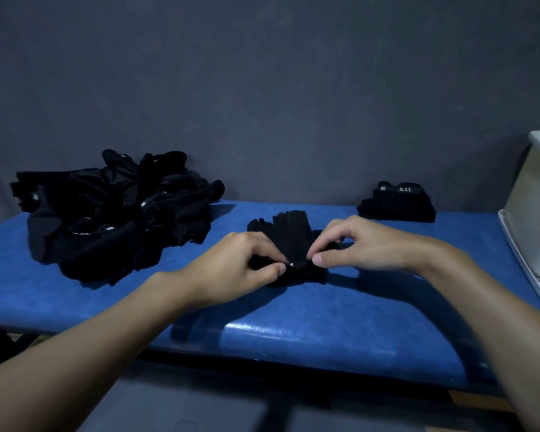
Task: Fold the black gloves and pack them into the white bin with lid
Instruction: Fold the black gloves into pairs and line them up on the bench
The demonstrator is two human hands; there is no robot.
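- Centre frame: left hand [247, 263] and right hand [353, 244] pinch a black glove [289, 232] at its cuff on the blue surface [293, 332].
- Left: loose glove pile [113, 210].
- Right edge: white bin [533, 213].

workrm: blue padded bench [293, 332], grey wall [262, 73].

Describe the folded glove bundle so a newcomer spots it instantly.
On the blue bench, look toward the white bin at the right edge. Just left of it sits a compact black bundle. Unlike the loose pile far left, it is neat and shows a white 5.11 label.
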